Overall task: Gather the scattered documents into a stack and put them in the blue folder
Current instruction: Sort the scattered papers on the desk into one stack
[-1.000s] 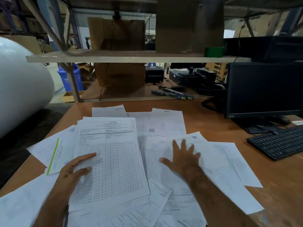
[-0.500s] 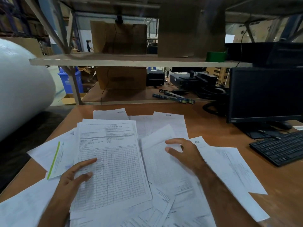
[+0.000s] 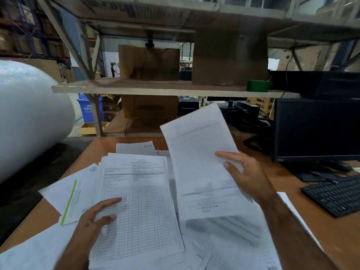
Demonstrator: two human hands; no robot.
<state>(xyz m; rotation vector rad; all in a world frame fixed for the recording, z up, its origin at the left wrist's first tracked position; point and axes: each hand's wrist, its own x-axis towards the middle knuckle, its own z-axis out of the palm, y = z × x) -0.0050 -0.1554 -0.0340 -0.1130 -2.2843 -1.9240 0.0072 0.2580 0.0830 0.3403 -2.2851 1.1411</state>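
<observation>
While the left hand (image 3: 97, 217) rests flat, fingers straight, on the gridded form topping the stack (image 3: 136, 207), the right hand (image 3: 245, 176) now grips a single sheet (image 3: 196, 162) by its right edge, thumb in front, lifted clear of the bench (image 3: 331, 230) and tilted up to the right of the stack. A second ago that hand lay spread flat on the loose papers right of the stack; half a second ago it was curling under a sheet's corner. So one pick is done and the sheet is airborne. Judged next step: lay it on the stack under the left hand. More loose documents (image 3: 224, 240) lie right of and below the stack, and a green-striped page (image 3: 72, 199) sits left of it, partly tucked under. No blue folder visible. Gathering looks early; many sheets left. Keyboard (image 3: 335, 193) and monitor (image 3: 315, 129) sit far right of the stack.
</observation>
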